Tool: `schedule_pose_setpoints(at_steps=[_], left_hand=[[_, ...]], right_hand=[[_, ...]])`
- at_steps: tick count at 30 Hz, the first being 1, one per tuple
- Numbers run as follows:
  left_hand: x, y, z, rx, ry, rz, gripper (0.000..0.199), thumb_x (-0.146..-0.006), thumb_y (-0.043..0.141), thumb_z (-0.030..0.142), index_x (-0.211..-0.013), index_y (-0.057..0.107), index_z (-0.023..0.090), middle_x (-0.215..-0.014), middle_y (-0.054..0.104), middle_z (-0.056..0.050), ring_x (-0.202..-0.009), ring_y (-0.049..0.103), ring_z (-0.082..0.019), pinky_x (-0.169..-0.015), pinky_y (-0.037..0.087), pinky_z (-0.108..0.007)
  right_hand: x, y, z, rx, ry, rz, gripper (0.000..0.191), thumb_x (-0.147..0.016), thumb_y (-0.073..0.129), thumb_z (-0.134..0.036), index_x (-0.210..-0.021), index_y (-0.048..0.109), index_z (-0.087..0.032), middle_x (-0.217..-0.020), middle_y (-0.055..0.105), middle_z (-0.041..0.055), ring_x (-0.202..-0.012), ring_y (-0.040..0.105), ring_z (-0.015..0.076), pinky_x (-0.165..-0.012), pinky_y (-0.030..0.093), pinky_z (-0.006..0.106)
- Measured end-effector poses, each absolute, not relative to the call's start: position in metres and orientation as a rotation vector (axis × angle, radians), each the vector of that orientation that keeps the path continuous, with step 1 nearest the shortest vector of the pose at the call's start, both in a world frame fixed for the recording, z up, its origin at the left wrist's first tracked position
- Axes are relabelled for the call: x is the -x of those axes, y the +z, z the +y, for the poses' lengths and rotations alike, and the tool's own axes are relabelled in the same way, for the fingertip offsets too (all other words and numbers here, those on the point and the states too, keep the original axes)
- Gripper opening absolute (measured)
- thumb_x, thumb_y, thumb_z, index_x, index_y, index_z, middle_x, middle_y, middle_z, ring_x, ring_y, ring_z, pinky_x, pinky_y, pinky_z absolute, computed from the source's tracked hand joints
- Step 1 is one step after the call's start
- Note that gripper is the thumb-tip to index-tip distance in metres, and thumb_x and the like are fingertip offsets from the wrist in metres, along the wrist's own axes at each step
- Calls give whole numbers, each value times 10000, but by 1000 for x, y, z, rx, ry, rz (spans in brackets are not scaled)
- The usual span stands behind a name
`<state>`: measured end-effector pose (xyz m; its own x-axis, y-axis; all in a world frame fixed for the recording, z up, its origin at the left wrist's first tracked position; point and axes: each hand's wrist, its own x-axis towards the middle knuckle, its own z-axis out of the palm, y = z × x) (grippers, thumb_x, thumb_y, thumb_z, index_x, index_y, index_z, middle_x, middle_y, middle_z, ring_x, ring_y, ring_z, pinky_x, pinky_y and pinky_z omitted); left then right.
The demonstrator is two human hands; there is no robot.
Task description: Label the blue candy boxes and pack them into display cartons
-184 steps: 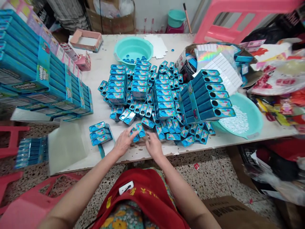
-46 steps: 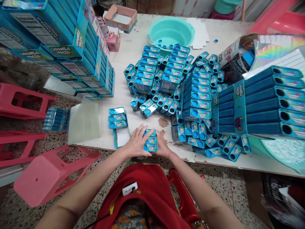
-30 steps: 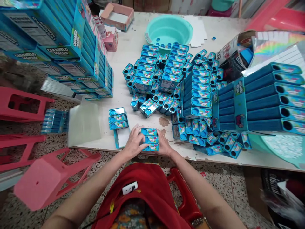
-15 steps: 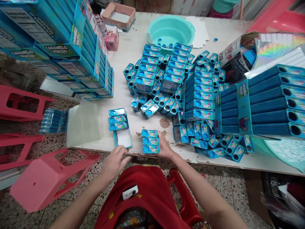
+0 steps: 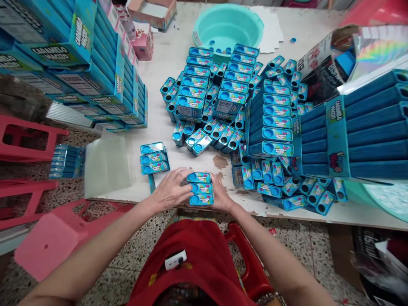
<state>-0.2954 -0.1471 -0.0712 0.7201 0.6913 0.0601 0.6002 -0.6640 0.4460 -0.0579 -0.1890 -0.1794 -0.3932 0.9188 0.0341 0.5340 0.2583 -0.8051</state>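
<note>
Three small blue candy boxes [image 5: 200, 188] stand in a row at the table's near edge, their printed "Caramelo Macizo" tops facing up. My right hand [image 5: 222, 194] is wrapped round their right side. Against their left side lie the fingers of my left hand [image 5: 170, 189], closing on the row from that side. Just left is a blue display tray [image 5: 152, 183] with a white inside, partly hidden by my left hand. Three more candy boxes [image 5: 154, 158] sit at its far end.
Many loose candy boxes [image 5: 225, 134] and filled trays [image 5: 277, 123] cover the table's middle and right. A turquoise basin [image 5: 228, 25] stands behind. Stacked full displays [image 5: 105, 85] rise at the left. A pink stool [image 5: 47, 242] is on the floor.
My left hand has moved right and up, from the tray's near end to the left side of the three boxes. My right hand stays on them. The view has shifted slightly.
</note>
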Motion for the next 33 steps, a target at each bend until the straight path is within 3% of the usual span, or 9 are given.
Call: schedule_pose_setpoints(at_steps=[4, 7, 13, 17, 23, 25, 27, 30, 33], left_hand=[[280, -68, -154, -2080, 314, 1429, 161, -910, 424, 315, -935, 530, 197, -1021, 578, -56, -891, 579, -156, -780, 458, -282], [267, -68, -156, -1876, 66, 1568, 238, -857, 498, 365, -1052, 456, 235, -939, 616, -8, -767, 612, -162, -667, 446, -270], [244, -54, -128, -1997, -415, 1515, 483, -751, 637, 358, -1151, 402, 222, -966, 668, -92, -844, 654, -276, -670, 448, -320], [235, -48, -117, -2122, -544, 1459, 504, -738, 643, 288, -1172, 406, 190, -935, 683, -137, -854, 656, -296, -674, 456, -329], [256, -53, -117, -2026, -333, 1448, 523, -796, 563, 336, -1271, 382, 215, -880, 693, -64, -822, 656, -249, -661, 441, -288], [269, -51, -119, -1904, -163, 1497, 425, -847, 486, 373, -1240, 428, 224, -860, 687, -26, -780, 649, -198, -656, 432, -257], [281, -46, -125, -1838, -102, 1553, 299, -903, 367, 383, -1058, 554, 209, -810, 676, -18, -733, 634, -171, -645, 421, -246], [292, -39, -140, -1833, -271, 1599, 436, -916, 304, 470, -762, 599, 189, -714, 647, -42, -724, 625, -202, -646, 425, -277], [293, -39, -154, -1933, -159, 1523, 405, -842, 458, 545, -1016, 595, 206, -997, 651, -78, -982, 595, -257, -777, 457, -340]], right_hand=[[58, -177, -188, 1341, 1021, -2027, 1061, -584, 718, -452, -1428, 126, -201, -1399, 360, 164, -1283, 379, 346, -1047, 349, 509], [58, -177, -188, 1347, 1015, -2026, 1063, -582, 717, -467, -1428, 125, -212, -1396, 364, 156, -1284, 378, 345, -1042, 356, 513], [58, -178, -189, 1360, 1025, -2037, 1057, -586, 696, -492, -1426, 113, -222, -1394, 361, 146, -1281, 378, 344, -1029, 358, 524], [58, -179, -189, 1354, 996, -2022, 1056, -584, 699, -500, -1424, 128, -212, -1386, 371, 148, -1270, 387, 341, -1027, 361, 518], [59, -177, -189, 1344, 974, -2024, 1055, -587, 698, -489, -1427, 132, -194, -1377, 379, 165, -1271, 388, 341, -1024, 363, 521], [58, -176, -188, 1338, 983, -2031, 1048, -593, 696, -478, -1429, 132, -194, -1382, 378, 167, -1278, 383, 341, -1028, 358, 523], [58, -176, -188, 1326, 986, -2033, 1054, -591, 695, -479, -1430, 123, -197, -1384, 377, 167, -1279, 384, 340, -1028, 360, 523], [57, -177, -188, 1315, 984, -2037, 1087, -572, 703, -506, -1432, 113, -199, -1380, 377, 166, -1275, 386, 345, -1026, 365, 524], [57, -178, -188, 1320, 978, -2042, 1095, -564, 710, -502, -1430, 120, -185, -1376, 376, 173, -1274, 386, 349, -1030, 364, 518]])
